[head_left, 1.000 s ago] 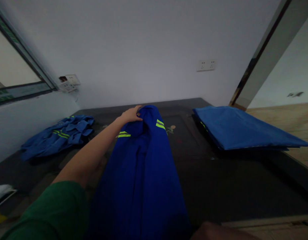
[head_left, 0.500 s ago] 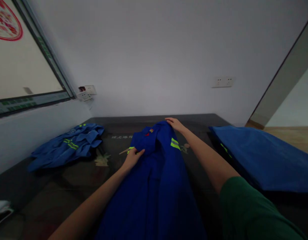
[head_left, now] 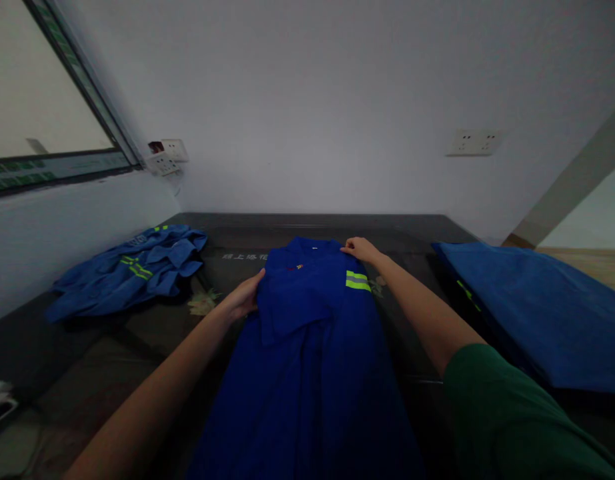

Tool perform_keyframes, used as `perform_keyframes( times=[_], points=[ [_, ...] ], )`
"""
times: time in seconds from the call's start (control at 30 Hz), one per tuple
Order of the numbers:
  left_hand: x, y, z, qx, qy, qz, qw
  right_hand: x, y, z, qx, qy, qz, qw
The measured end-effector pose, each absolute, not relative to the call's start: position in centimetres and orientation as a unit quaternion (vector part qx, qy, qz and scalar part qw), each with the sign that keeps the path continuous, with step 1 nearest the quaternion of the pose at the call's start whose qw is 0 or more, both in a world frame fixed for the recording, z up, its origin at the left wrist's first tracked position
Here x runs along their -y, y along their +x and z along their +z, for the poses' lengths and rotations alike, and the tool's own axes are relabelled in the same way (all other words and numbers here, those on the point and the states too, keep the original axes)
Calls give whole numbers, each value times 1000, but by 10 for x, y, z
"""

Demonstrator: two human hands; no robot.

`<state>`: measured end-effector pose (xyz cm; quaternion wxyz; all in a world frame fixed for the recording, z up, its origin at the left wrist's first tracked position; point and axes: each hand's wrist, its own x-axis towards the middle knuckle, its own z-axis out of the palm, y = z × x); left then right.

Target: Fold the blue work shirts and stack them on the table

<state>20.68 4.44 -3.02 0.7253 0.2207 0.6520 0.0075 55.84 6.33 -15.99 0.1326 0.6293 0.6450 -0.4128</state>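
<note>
Lengthwise, the garment (head_left: 332,347) points away, collar (head_left: 314,246) toward the wall (head_left: 312,120), hands (head_left: 243,297) (head_left: 363,249) gripping its edges.

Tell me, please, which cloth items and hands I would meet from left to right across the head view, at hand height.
Rumpled blue garment, left hand, collared blue garment, right hand, flat blue cloth.
</note>
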Motion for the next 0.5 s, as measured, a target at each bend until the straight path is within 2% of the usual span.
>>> perform_keyframes(
  times=[0.07, 0.23, 0.3, 0.37, 0.5],
  points=[
    [-40, 206, -31, -611, 268, -51, 743, -54, 554, -161, -648, 628, -398, 166],
    [-36, 208, -35, -615, 360, 6, 701, -54, 549, -154, -676, 620, -348, 196],
    [-36, 206, -40, -607, 402, -10, 686, -56, 548, -149, -687, 617, -329, 197],
    [-37, 203, -45, -600, 469, -56, 645, -56, 547, -144, -698, 610, -318, 200],
    [-39, 201, -39, -590, 624, -137, 493, -50, 545, -120, -711, 610, -293, 192]
  ],
)
